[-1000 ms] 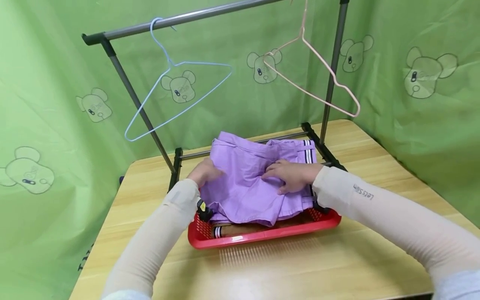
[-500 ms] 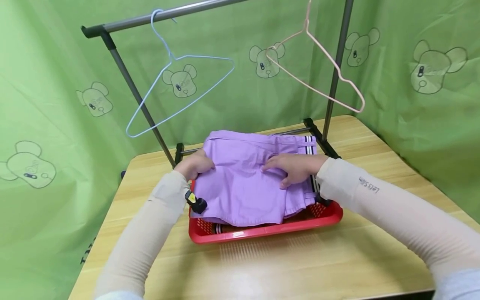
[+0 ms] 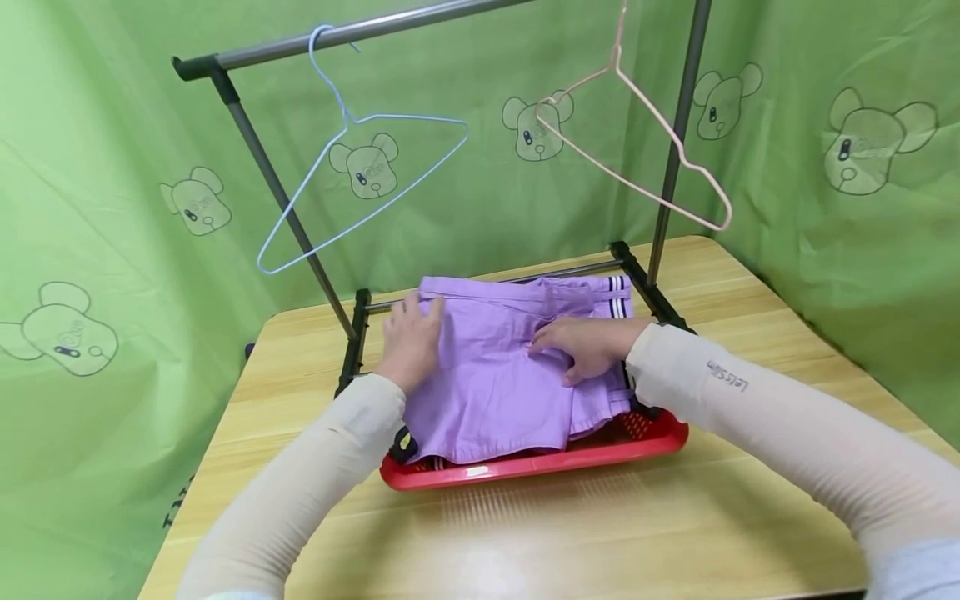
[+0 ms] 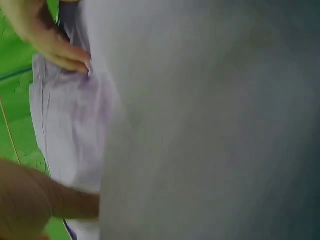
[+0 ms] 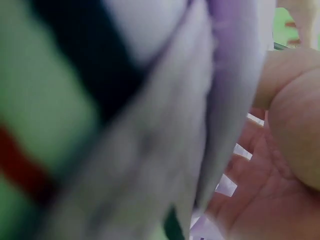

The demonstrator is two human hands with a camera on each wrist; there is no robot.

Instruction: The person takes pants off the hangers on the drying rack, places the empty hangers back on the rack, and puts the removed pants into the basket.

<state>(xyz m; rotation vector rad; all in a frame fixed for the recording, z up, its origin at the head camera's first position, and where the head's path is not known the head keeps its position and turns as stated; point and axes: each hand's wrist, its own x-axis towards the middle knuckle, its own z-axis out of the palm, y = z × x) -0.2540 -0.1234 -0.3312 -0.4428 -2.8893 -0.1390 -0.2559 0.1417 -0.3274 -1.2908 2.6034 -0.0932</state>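
Purple shorts [image 3: 495, 375] with a black-and-white striped waistband at the right lie spread over a red plastic basket [image 3: 577, 460]. My left hand [image 3: 411, 342] rests at their upper left edge, fingers extended and pointing away. The left wrist view has this hand [image 4: 30, 202] at its lower left, with blurred cloth covering most of the picture. My right hand [image 3: 588, 348] lies on the right part of the shorts, its fingers loosely bent and touching the cloth. In the right wrist view, the palm [image 5: 260, 195] shows beside hanging, blurred cloth.
A metal clothes rack [image 3: 262, 158] stands on the wooden table [image 3: 675, 533] behind the basket. From its bar hang a blue hanger [image 3: 360, 225] at left and a pink hanger [image 3: 637, 187] at right. Green curtains [image 3: 97, 208] with mouse-head prints surround the table.
My left hand gripped the left edge of the shorts half a second ago, lifting it; now it has let go, its fingers extended farther up. The cloth lies lower. The right hand stays nearly in place.
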